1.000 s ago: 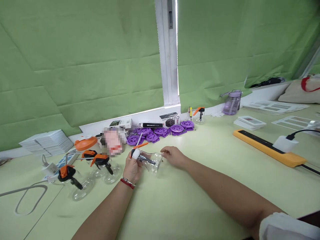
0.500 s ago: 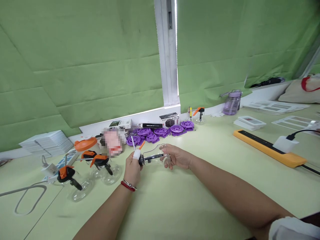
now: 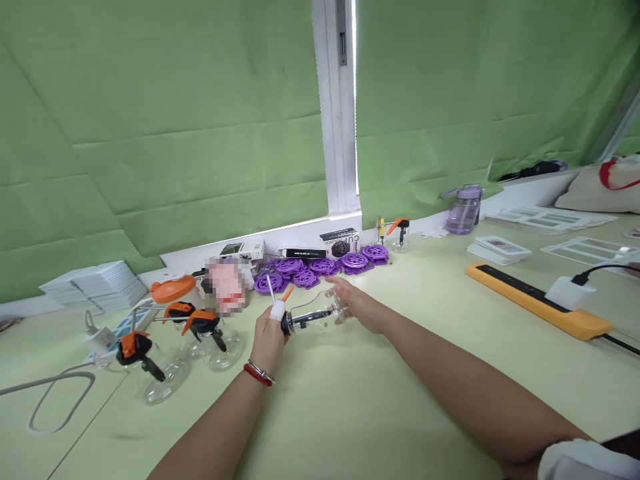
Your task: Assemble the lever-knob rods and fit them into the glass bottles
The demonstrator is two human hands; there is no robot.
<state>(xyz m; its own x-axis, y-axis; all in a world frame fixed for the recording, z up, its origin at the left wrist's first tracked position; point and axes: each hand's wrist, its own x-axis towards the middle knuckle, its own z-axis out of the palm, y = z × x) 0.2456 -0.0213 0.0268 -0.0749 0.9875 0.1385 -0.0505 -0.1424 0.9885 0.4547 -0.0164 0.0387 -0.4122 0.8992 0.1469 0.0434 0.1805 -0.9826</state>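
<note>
A clear bottle [image 3: 317,319] with a black inner mechanism lies sideways above the table, its base pointing right. My left hand [image 3: 269,337] is closed around its black top end, where an orange lever and a pale rod stick up. The thumb wears a white covering. At the bottle's base is my right hand [image 3: 356,303], with fingers stretched out beside the clear wall; its lower fingers are partly hidden. Similar bottles with orange and black tops [image 3: 200,321] [image 3: 135,347] stand on the left, near my left forearm.
Purple wheel-shaped parts [image 3: 307,267] and small boxes [image 3: 340,243] line the wall. A yellow power strip [image 3: 540,300] lies at the right, near white cards [image 3: 499,249] and a purple bottle [image 3: 464,210]. Another orange-topped bottle [image 3: 400,233] is at the back.
My right hand's fingers have loosened from around the bottle's base and straightened. The bottle and my left hand have shifted slightly to the right.
</note>
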